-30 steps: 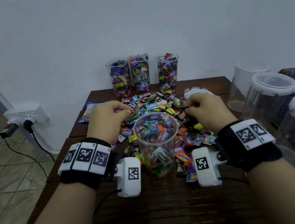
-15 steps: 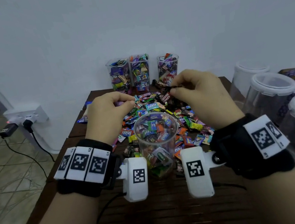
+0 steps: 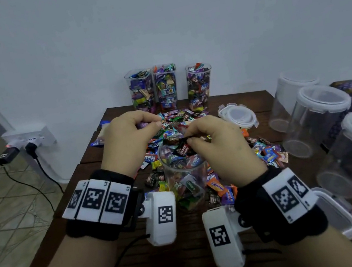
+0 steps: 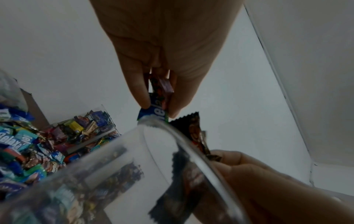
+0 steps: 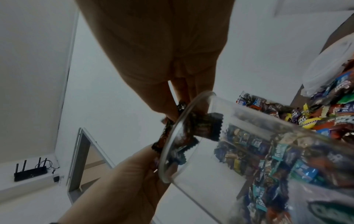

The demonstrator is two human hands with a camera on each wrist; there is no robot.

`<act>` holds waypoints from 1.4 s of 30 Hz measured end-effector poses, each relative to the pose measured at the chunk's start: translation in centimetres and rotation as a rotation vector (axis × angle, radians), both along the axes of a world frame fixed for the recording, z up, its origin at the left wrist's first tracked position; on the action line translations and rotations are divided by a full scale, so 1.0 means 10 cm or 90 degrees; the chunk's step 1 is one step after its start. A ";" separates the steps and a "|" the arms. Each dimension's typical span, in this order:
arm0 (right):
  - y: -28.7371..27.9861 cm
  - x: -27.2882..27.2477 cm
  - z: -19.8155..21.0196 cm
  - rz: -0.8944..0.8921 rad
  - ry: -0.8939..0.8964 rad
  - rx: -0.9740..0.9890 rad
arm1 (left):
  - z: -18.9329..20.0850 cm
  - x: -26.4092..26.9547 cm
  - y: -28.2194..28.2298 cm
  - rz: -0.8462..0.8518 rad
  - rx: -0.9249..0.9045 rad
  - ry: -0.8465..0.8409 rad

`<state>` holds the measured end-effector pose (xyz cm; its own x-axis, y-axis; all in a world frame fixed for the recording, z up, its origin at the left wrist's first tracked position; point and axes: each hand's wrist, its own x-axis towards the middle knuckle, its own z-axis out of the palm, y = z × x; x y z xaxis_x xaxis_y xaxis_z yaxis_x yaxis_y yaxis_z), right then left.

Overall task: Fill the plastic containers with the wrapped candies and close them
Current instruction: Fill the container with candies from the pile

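A few dark-wrapped candies [image 3: 181,149] are pinched between the curled thumb and fingertips of the right hand [image 3: 218,147], directly above the mouth of the open clear container [image 3: 184,179], which is seen partly filled with mixed wrapped candies. The left hand [image 3: 128,139] is held just left of and beyond that container, its fingers closed narrowly on a small bunch of sweets, among them a blue-wrapped candy [image 4: 153,112] that shows at the fingertips in the left wrist view. A loose candy pile [image 3: 268,154] is spread on the dark wooden table [image 3: 169,264] around the container. Three filled containers [image 3: 166,85] stand by the wall without lids. A loose lid [image 3: 239,115] lies beside the pile, and three lidded empty containers [image 3: 318,117] are lined up at the right.
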<state>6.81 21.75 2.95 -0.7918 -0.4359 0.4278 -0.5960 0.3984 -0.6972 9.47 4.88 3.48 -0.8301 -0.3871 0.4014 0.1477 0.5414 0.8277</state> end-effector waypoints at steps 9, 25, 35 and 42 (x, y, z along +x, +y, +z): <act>0.04 0.07 -0.20 -0.034 0.048 -0.097 | 0.05 0.01 0.06 -0.017 -0.013 0.005; 0.06 0.12 -0.58 0.114 -0.257 -0.216 | 0.01 0.04 0.33 -0.115 -0.080 -0.043; 0.05 0.08 -0.65 0.107 -0.242 -0.203 | -0.07 0.05 0.36 -0.176 -0.053 -0.046; 0.11 0.06 -0.61 0.098 -0.252 -0.134 | -0.10 0.05 0.33 -0.149 0.123 0.052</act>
